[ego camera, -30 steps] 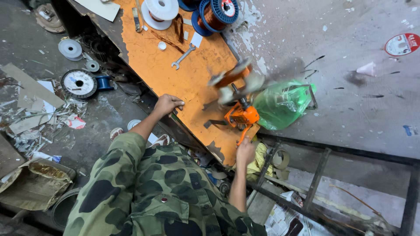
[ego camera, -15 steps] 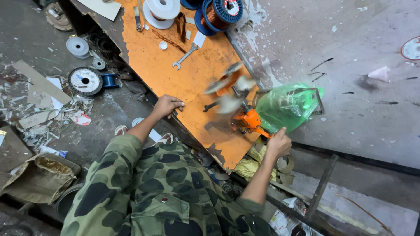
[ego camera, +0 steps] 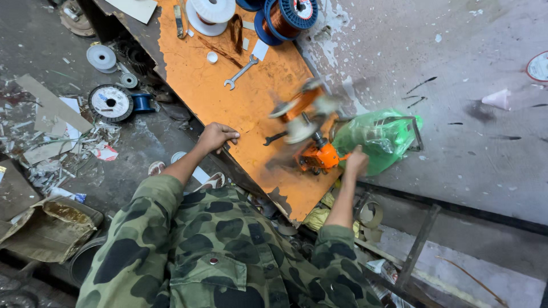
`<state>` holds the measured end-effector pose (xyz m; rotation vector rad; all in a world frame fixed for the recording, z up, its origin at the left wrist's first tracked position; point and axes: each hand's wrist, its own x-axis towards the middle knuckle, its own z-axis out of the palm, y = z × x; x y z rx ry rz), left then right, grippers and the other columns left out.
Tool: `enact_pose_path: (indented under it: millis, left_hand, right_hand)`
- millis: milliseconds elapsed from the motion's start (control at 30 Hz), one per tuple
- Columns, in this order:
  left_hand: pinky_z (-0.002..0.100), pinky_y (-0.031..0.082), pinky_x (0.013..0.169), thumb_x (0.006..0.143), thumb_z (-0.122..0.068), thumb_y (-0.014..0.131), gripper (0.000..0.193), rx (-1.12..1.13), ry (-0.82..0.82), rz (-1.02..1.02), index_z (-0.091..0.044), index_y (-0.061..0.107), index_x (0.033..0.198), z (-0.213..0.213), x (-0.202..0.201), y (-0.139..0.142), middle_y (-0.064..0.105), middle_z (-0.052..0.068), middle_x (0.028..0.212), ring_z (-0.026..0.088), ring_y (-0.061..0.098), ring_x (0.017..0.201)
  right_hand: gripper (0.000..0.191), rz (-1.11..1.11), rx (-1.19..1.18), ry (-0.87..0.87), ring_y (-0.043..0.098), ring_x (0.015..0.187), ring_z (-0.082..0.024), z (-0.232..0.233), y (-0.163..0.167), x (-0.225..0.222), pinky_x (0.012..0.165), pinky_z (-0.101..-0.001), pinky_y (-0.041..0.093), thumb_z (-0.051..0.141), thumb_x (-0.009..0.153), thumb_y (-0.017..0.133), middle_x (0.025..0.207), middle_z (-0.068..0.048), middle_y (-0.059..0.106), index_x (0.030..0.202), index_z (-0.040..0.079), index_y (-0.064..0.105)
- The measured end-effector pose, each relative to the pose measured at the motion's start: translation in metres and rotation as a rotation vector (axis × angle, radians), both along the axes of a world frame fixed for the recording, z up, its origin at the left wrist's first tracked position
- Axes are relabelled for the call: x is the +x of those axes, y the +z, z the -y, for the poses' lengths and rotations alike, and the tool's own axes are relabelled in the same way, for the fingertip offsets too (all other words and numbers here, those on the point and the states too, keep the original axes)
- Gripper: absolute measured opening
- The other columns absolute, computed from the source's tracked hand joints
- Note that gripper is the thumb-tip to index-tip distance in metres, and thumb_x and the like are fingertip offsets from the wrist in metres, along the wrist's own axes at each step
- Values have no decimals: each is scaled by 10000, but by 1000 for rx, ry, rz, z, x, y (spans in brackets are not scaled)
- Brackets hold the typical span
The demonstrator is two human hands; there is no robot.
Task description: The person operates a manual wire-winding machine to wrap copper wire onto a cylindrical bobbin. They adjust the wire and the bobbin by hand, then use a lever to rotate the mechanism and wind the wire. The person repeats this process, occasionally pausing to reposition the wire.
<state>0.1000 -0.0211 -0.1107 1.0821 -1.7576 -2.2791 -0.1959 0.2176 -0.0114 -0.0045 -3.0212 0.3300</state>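
Note:
My left hand (ego camera: 217, 136) rests with bent fingers on the near edge of an orange board (ego camera: 228, 102) and holds nothing. My right hand (ego camera: 357, 161) is closed on the crank of a small orange hand winder (ego camera: 319, 155) at the board's right edge. A copper-wound coil with white end discs (ego camera: 299, 111) is blurred with spinning on the winder. A green plastic bag (ego camera: 382, 137) lies just behind my right hand. A dark spanner (ego camera: 275, 138) lies between my hands. My sleeves are camouflage cloth.
A silver spanner (ego camera: 241, 72), a white spool (ego camera: 208, 10) and blue spools of copper wire (ego camera: 291, 14) lie on the far part of the board. Reels (ego camera: 110, 102) and paper scraps litter the floor on the left. A metal frame (ego camera: 419, 245) is at lower right.
My right hand has moved up and round beside the winder, from below it to its right side. The coil keeps spinning. My left hand has stayed on the board's edge.

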Motion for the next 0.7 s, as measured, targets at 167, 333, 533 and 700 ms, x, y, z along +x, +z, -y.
enact_pose_path:
  millis: [167,333,533,700]
  left_hand:
    - [303,416,367,904,-234,751,258,3,-7,-27,-1,801,1004,0,3,3,789,40,802,123,503,339]
    - [302,427,369,898,-234,747,255,-1,6,-51,-5,800,996,0,9,7,787,39,795,123,511,350]
    - [300,443,387,903,-235,752,252,-19,20,-73,-4,808,985,0,13,13,784,41,785,106,537,388]
    - [291,466,412,900,-243,755,251,-40,15,-41,-19,810,998,2,17,17,787,30,786,98,576,423]
  right_hand:
    - [631,68,73,12,679,915,-482,18,-5,27,763,-598,510,600,1003,521,1006,-250,724,981,19,767]
    - [535,0,-181,446,667,796,-353,16,-11,75,658,-494,504,538,963,595,909,-163,714,1049,27,725]
    - [457,214,-316,325,704,741,-285,8,-22,123,666,-451,526,478,962,530,796,-106,732,963,68,731]
    - [517,214,-37,80,708,791,-337,-6,-27,146,724,-492,518,482,998,453,783,-125,738,885,77,752]
